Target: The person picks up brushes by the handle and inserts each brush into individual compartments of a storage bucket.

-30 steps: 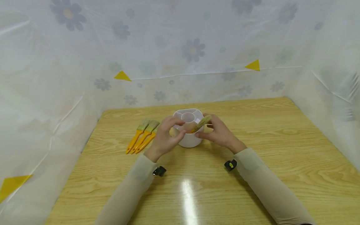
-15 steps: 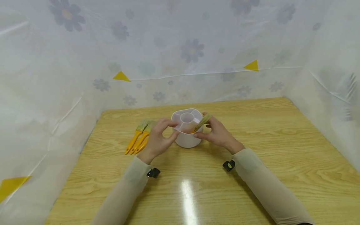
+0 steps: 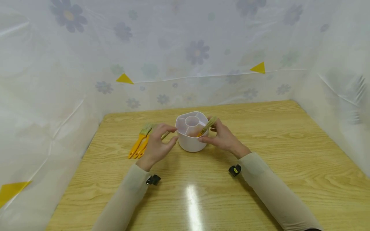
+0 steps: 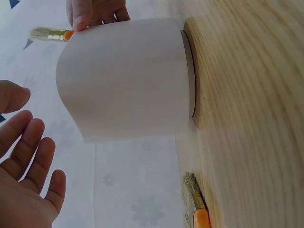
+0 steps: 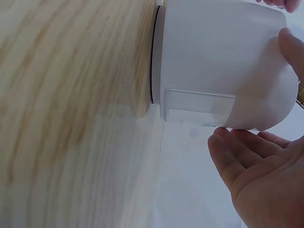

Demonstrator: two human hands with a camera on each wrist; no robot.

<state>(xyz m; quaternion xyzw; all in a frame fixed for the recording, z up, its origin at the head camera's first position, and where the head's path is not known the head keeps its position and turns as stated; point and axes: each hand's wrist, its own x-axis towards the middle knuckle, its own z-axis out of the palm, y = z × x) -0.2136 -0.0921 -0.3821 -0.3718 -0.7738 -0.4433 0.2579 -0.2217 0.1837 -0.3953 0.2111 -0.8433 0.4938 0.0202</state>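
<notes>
A white round organizer [image 3: 192, 145] with several compartments stands upright on the table. Inside its front right compartment a paintbrush [image 3: 208, 124] leans to the right, bristles up, its handle mostly hidden. My right hand [image 3: 221, 136] holds the organizer's right side, thumb on the front near the rim and fingertips round the side, as the right wrist view also shows. Just left of the organizer, my left hand [image 3: 159, 142] hovers with thumb and fingers spread apart and nothing between them. Behind it, paintbrushes with orange handles [image 3: 135, 147] lie side by side, partly hidden by that hand.
The wooden table [image 3: 260, 128] reaches to a flower-patterned plastic curtain [image 3: 199, 83] at the back, with plastic sheets at both sides. A clear panel [image 5: 190, 107] is set in the organizer's wall. Each wrist wears a small black camera [image 3: 235, 170].
My left hand has moved left, away from the organizer's rim, and now covers more of the lying paintbrushes. The right hand stays at the organizer, which has shifted very slightly left in view.
</notes>
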